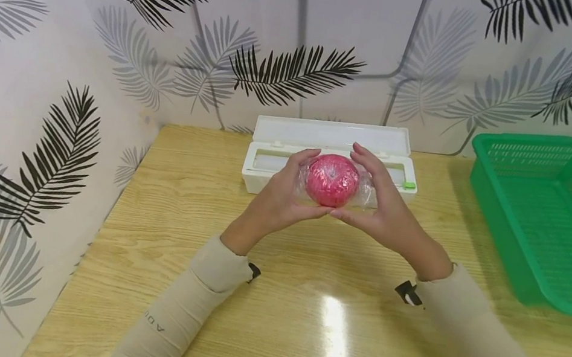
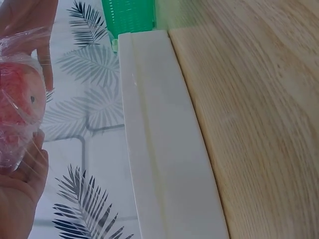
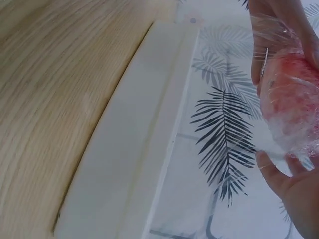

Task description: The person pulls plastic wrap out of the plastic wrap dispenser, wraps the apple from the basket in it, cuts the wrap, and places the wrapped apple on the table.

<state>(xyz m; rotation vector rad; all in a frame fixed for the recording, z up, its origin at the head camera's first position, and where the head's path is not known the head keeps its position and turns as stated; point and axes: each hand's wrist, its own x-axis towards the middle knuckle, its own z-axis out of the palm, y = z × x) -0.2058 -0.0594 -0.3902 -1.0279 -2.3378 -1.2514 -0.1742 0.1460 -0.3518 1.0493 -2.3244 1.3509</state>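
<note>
A round, red fruit [image 1: 332, 180] wrapped in clear cling film [image 1: 365, 193] is held up between both hands, above the table's back part. My left hand [image 1: 279, 195] grips its left side, and my right hand [image 1: 390, 212] grips its right side. The thumbs meet below the fruit, while the fingers curve round its far sides. Loose film bunches out at either side under the fingers. In both wrist views the wrapped fruit [image 2: 20, 97] shows creased, shiny film over it. Behind the hands stands a white cling film dispenser [image 1: 255, 181] with its lid [image 1: 333, 136] raised.
A green slider [image 1: 408, 185] sits at the dispenser's right end. To the right, a green plastic basket [image 1: 508, 234] stands on the wooden table [image 1: 160, 216]. A leaf-patterned wall covering [image 1: 300, 77] borders the table behind and on the left.
</note>
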